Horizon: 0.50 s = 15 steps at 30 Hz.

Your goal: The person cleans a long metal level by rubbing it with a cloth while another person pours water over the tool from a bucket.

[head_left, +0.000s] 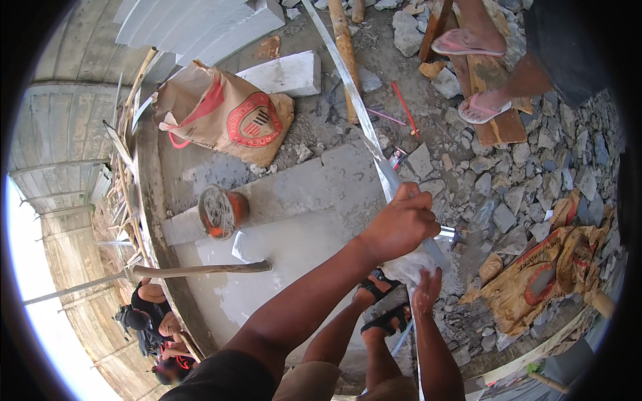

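A long silvery metal strip (346, 73) runs from the top edge down to my hands and reappears below them. My left hand (404, 224) is closed in a fist over it. A short shiny metal end (447, 232) sticks out beside the fist, but what the fingers hold is hidden. Just below, my right hand (426, 291) closes on crumpled clear plastic (404, 269) bunched against the strip. My sandalled feet (384, 317) stand beneath my forearms.
An orange bucket (237, 208) stands on wet concrete near a wooden handle (200, 270). A paper cement sack (234, 113) slumps at the upper left. Broken rubble (515, 200) and a torn sack (535, 281) lie right. Another person's feet (485, 107) stand on planks; people sit lower left.
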Each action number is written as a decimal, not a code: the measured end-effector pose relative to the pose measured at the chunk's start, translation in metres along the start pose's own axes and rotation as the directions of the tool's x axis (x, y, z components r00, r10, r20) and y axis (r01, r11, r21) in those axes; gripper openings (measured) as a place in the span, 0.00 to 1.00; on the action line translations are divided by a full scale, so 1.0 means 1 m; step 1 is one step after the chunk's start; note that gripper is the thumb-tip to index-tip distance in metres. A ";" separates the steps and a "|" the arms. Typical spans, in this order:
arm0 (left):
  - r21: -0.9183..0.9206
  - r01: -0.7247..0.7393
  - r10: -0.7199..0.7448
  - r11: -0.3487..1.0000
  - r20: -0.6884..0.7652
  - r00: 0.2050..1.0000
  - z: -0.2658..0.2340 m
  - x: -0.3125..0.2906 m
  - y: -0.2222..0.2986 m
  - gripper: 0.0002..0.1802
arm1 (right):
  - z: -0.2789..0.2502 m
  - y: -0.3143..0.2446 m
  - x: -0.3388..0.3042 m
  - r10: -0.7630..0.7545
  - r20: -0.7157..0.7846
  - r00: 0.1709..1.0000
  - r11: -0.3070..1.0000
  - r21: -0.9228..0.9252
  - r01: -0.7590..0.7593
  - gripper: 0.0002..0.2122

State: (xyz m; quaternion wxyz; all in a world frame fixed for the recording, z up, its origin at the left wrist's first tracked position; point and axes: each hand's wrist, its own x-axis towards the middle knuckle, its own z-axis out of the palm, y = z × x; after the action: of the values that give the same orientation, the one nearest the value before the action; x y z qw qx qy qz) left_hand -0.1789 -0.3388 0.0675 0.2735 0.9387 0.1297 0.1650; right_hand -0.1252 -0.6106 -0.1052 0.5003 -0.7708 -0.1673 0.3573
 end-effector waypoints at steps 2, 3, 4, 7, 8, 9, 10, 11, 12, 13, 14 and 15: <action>0.025 0.004 -0.004 1.000 0.008 1.000 -0.001 -0.003 0.010 0.03 | -0.047 0.012 -0.026 0.435 -0.133 0.890 0.899 0.022 -0.436 0.20; 0.020 0.004 -0.004 1.000 0.002 1.000 0.002 -0.001 0.019 0.03 | -0.070 0.018 -0.037 0.496 -0.195 0.846 0.866 0.032 -0.500 0.21; 0.019 -0.009 0.009 1.000 0.015 1.000 0.005 -0.004 0.030 0.02 | -0.082 0.020 -0.048 0.559 -0.245 0.792 0.823 0.047 -0.566 0.22; 0.007 -0.029 0.029 1.000 0.020 0.999 0.021 -0.003 0.055 0.02 | -0.107 -0.017 -0.068 0.477 -0.353 0.805 0.729 -0.353 -0.587 0.25; 0.003 -0.037 0.037 0.999 0.031 0.999 0.024 -0.003 0.062 0.02 | -0.113 -0.032 -0.072 0.451 -0.489 0.747 0.669 -0.368 -0.645 0.26; -0.003 -0.013 0.013 1.000 0.102 0.995 0.026 -0.004 0.068 0.04 | -0.127 -0.051 -0.071 0.499 -0.437 0.749 0.671 -0.352 -0.653 0.25; 0.000 -0.006 0.006 1.000 0.097 0.995 0.028 -0.007 0.072 0.04 | -0.136 -0.076 -0.070 0.544 -0.380 0.748 0.671 -0.337 -0.660 0.23; -0.016 -0.003 0.005 1.000 0.094 0.996 0.034 -0.011 0.077 0.03 | -0.133 -0.099 -0.075 0.199 -0.322 0.926 0.881 -0.356 -0.313 0.21; -0.034 -0.014 0.017 0.999 0.085 0.996 0.039 -0.010 0.083 0.02 | -0.130 -0.126 -0.075 -0.197 -0.271 0.942 0.932 -0.350 0.094 0.19; -0.040 -0.013 0.016 0.999 0.078 0.997 0.046 -0.011 0.090 0.02 | -0.122 -0.159 -0.066 -0.229 -0.158 0.960 0.931 -0.322 0.169 0.17; -0.041 -0.069 0.073 0.997 0.099 0.992 0.053 -0.014 0.098 0.02 | -0.108 -0.189 -0.052 -0.254 -0.036 0.966 0.932 -0.278 0.235 0.16; -0.035 -0.117 0.121 0.992 0.128 0.984 0.058 -0.021 0.105 0.03 | -0.092 -0.215 -0.037 -0.191 0.070 0.979 0.957 -0.206 0.202 0.17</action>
State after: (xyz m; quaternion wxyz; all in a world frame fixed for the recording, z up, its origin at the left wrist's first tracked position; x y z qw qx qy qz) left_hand -0.1602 -0.4589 0.0742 0.2837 0.9497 0.0530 0.1215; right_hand -0.0634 -0.5980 0.1235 0.4439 -0.7902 -0.2926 0.3048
